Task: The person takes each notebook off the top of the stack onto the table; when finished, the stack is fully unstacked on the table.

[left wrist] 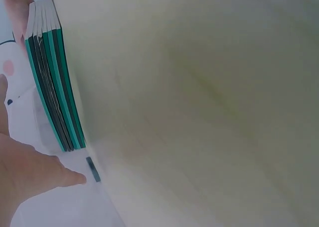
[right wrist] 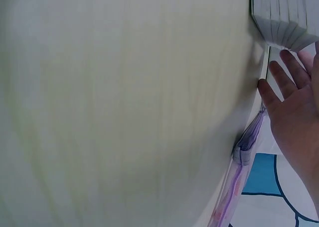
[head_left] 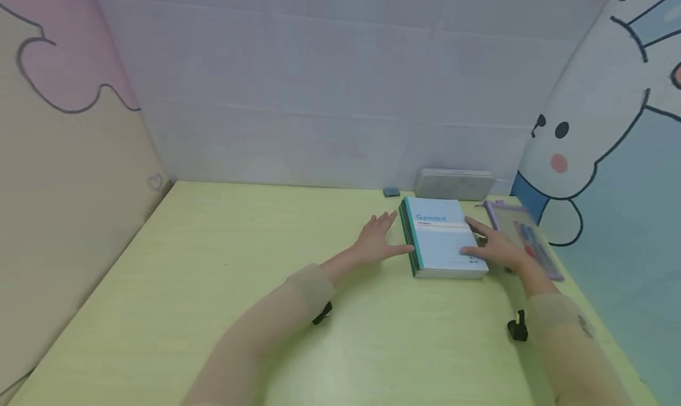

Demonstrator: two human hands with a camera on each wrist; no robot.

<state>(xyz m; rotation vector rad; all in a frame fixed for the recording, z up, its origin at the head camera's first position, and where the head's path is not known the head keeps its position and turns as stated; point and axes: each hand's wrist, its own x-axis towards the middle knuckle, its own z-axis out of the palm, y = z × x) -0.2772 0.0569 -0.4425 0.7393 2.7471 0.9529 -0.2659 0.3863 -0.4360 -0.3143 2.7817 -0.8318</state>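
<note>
A stack of several notebooks (head_left: 438,240) lies on the table, the top one pale blue and white with "Gambit" printed on it. Teal and dark spines (left wrist: 56,90) face left. My left hand (head_left: 376,240) is beside the spine side, fingers spread and thumb reaching toward the stack's edge. On the opposite side, my right hand (head_left: 497,249) is at the page edges, its thumb over the top cover's right edge. Seen from the right wrist, its extended fingers (right wrist: 283,80) are close to the white page edges (right wrist: 284,30).
A see-through pouch (head_left: 532,240) with purple trim and pens inside lies right of the stack, close to the right wall. Behind the stack stands a grey case (head_left: 454,185), with a small dark teal block (head_left: 391,192) left of it. A back wall (head_left: 319,98) borders the table.
</note>
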